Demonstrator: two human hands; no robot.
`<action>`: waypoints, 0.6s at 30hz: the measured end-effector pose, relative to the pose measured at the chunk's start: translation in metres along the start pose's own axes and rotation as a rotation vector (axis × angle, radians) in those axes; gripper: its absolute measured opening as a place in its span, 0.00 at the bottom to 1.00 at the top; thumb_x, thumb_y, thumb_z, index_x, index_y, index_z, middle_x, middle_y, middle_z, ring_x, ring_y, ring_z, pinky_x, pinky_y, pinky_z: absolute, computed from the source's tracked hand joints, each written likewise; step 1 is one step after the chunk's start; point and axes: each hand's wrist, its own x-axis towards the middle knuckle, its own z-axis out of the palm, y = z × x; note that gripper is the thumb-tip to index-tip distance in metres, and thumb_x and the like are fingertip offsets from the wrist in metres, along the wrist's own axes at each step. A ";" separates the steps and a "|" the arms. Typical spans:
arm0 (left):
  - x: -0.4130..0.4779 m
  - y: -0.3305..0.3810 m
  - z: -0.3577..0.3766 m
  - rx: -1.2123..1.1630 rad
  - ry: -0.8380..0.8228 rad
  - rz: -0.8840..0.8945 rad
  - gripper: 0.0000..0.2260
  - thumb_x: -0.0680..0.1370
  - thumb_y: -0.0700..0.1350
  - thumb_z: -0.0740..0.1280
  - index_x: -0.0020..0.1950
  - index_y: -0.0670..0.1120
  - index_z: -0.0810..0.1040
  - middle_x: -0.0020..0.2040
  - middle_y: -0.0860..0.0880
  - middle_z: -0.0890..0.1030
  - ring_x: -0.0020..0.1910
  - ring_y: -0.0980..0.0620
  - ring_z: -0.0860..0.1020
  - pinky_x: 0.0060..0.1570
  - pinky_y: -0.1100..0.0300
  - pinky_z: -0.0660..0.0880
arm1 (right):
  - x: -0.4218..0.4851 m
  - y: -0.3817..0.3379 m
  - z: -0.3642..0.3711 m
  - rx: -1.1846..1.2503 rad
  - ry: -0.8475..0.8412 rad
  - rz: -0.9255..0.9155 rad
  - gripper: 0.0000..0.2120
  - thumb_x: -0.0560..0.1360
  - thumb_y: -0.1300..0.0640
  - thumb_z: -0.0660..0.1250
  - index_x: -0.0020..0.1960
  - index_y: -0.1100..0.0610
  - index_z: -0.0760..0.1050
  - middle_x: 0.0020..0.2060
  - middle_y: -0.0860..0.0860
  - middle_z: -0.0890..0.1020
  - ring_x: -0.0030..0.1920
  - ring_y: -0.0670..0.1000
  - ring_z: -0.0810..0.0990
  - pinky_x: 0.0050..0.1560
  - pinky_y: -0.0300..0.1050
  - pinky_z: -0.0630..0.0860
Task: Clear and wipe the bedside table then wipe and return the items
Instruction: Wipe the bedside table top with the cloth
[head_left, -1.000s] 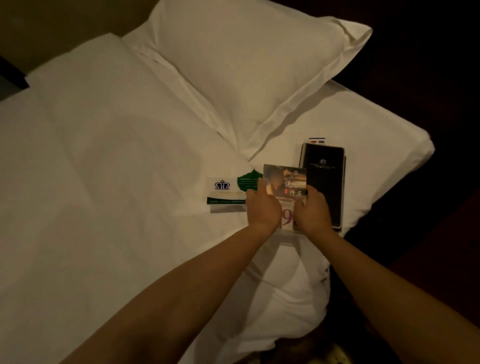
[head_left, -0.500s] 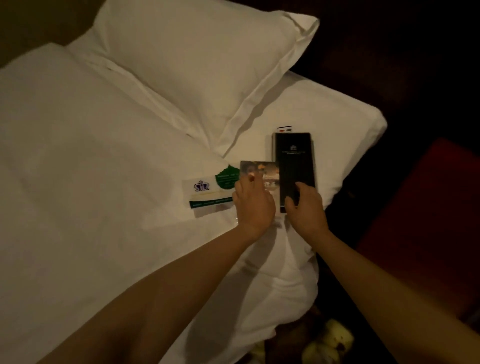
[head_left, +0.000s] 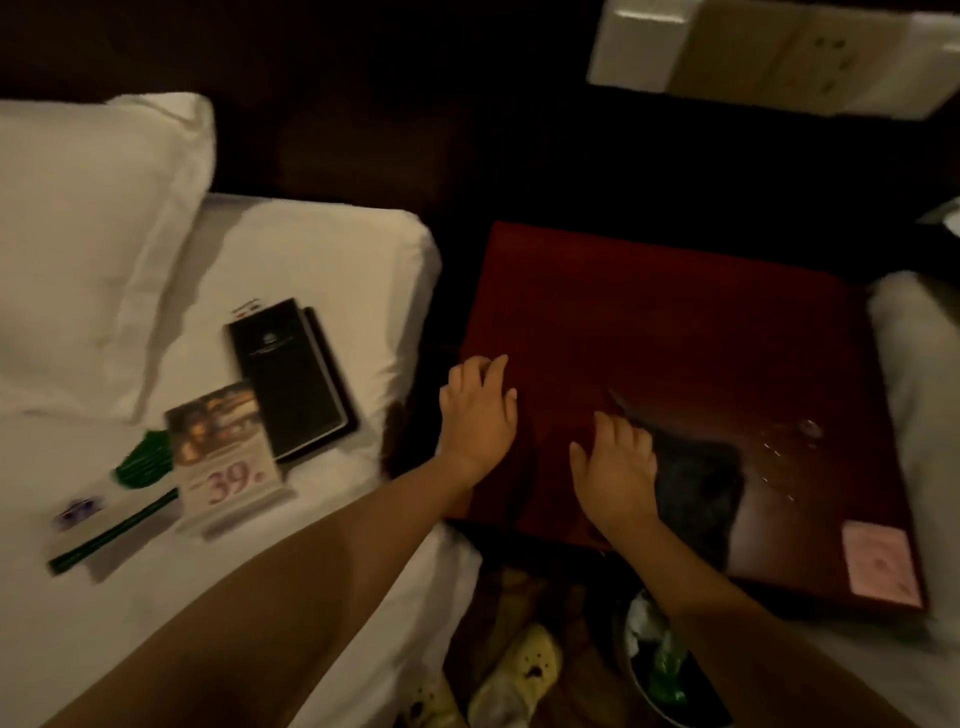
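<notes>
Head view, looking down: the right hand (head_left: 615, 467) lies palm-down with fingers spread on the bedside table (head_left: 675, 322), its fingertips resting on the near-left edge of a dark cloth (head_left: 696, 483); it presses rather than clamps, and whether any fingers curl into the fabric cannot be told. The left hand (head_left: 478, 410) rests flat and open on the table's left edge, holding nothing, seemingly as a brace.

From the right hand, the cloth spreads rightward and toward the table's front edge, its long axis running roughly front to back. Beyond the cloth, further right on the table, droplets (head_left: 789, 441) glint on the wood, and a pink card (head_left: 880, 564) sits at the table's front-right corner.

Left of the table, on the bed (head_left: 322, 249), lie the removed items: a black folder (head_left: 288, 376), a promotional stand card (head_left: 223, 452) and a green-and-white card (head_left: 119, 499).

The wiping appears about to start; the right hand is clearly nearer the cloth, and the likely sweep runs rightward toward the wet patch.
</notes>
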 end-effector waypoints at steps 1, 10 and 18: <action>0.004 0.012 0.010 0.005 -0.027 0.029 0.21 0.80 0.49 0.55 0.72 0.46 0.63 0.67 0.43 0.68 0.66 0.44 0.65 0.62 0.50 0.63 | 0.000 0.015 0.000 -0.027 0.005 0.027 0.26 0.79 0.48 0.54 0.73 0.58 0.55 0.73 0.57 0.62 0.72 0.59 0.58 0.71 0.55 0.59; 0.057 0.067 0.087 0.080 -0.194 0.266 0.22 0.81 0.53 0.52 0.75 0.52 0.57 0.78 0.48 0.57 0.77 0.48 0.53 0.73 0.48 0.50 | 0.006 0.108 0.032 -0.154 -0.066 -0.095 0.31 0.78 0.38 0.46 0.76 0.47 0.43 0.77 0.50 0.47 0.77 0.58 0.44 0.75 0.58 0.43; 0.122 0.103 0.140 0.285 -0.161 0.421 0.25 0.80 0.59 0.49 0.76 0.54 0.52 0.79 0.49 0.53 0.78 0.49 0.48 0.73 0.42 0.41 | -0.002 0.154 0.044 -0.127 0.080 -0.003 0.30 0.77 0.36 0.48 0.76 0.46 0.48 0.77 0.48 0.54 0.77 0.57 0.49 0.74 0.60 0.47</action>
